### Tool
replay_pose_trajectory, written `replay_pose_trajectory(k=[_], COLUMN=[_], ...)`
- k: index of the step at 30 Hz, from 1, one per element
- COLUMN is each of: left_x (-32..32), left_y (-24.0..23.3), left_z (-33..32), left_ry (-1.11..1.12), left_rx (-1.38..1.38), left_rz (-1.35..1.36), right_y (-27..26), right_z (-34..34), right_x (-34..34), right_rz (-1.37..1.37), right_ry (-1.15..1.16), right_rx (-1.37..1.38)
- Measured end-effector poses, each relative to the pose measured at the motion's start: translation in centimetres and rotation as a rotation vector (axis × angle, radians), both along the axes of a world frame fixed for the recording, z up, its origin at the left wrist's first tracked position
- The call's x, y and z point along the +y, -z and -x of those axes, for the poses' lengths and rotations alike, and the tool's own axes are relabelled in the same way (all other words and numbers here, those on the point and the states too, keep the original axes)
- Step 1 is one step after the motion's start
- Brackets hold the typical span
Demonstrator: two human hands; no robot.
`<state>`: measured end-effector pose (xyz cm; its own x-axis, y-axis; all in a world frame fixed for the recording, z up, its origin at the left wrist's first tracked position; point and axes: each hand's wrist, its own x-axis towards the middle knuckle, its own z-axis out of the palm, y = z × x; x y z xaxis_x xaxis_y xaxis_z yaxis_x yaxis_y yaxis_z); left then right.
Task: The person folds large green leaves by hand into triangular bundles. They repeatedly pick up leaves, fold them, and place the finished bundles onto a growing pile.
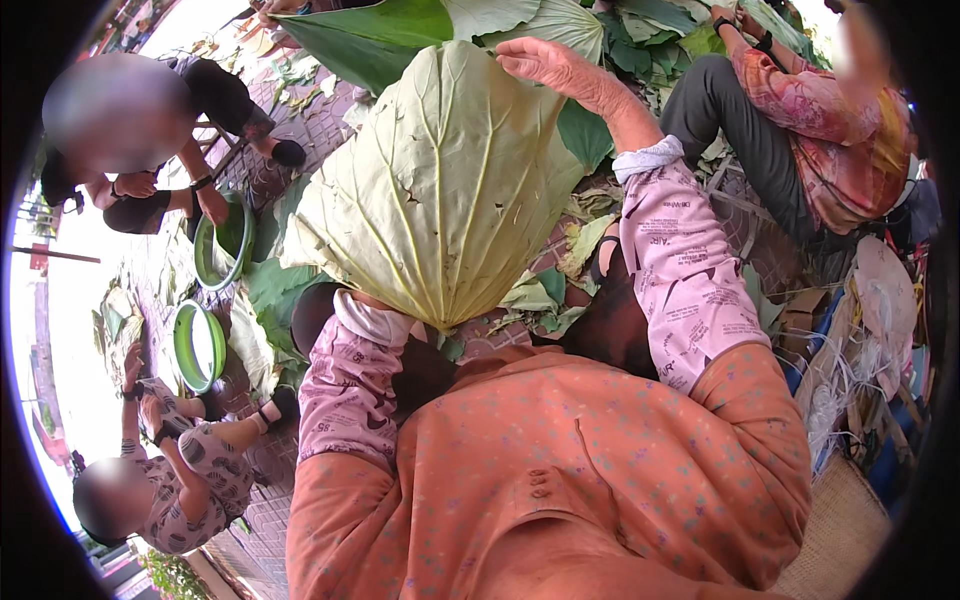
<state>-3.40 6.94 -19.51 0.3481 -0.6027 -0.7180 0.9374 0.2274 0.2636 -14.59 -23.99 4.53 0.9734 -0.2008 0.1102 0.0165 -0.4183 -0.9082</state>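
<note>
A large, pale green lotus leaf (442, 187), ribbed and slightly torn, is spread upright before me. My right hand (551, 71) is at its upper right edge, fingers extended; whether it touches the leaf is not clear. My left hand lies hidden behind the leaf's lower left part, with only a bit of the wrist showing above the rolled cuff, so its grip cannot be seen. Darker green leaves (367, 37) lie beyond the top of the pale one. Pink printed sleeves cover both my forearms.
Two people sit at the left, near a green basin (225, 240) and a lighter green basin (199, 346). Another person sits at the upper right. Leaf scraps (585, 244) litter the brick paving. Plastic strips (825, 405) and a woven mat (836, 525) are at the right.
</note>
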Motion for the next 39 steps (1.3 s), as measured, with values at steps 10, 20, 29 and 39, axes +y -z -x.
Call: replay_pose_trajectory(k=[10, 20, 29, 39], left_x=[1.2, -1.0, -4.3, -10.9], left_y=[1.8, -1.1, -16.5, -20.6], left_z=[0.8, -9.1, -7.0, -0.3], left_ry=[-0.024, -0.170, -0.079, 0.771], left_rx=[-0.001, -0.140, -1.303, -1.846], left_rz=[-0.078, -0.040, -0.326, -0.106], right_y=[0.3, -0.1, 0.8, 1.5], right_z=[1.4, 2.1, 1.7, 0.8], right_x=[-0.3, -0.8, 0.7, 3.0], right_rz=[-0.417, -0.271, 0.117, 0.219], right_ry=[-0.136, -0.114, -0.196, -0.252], right_rx=[0.026, -0.101, 0.053, 0.197])
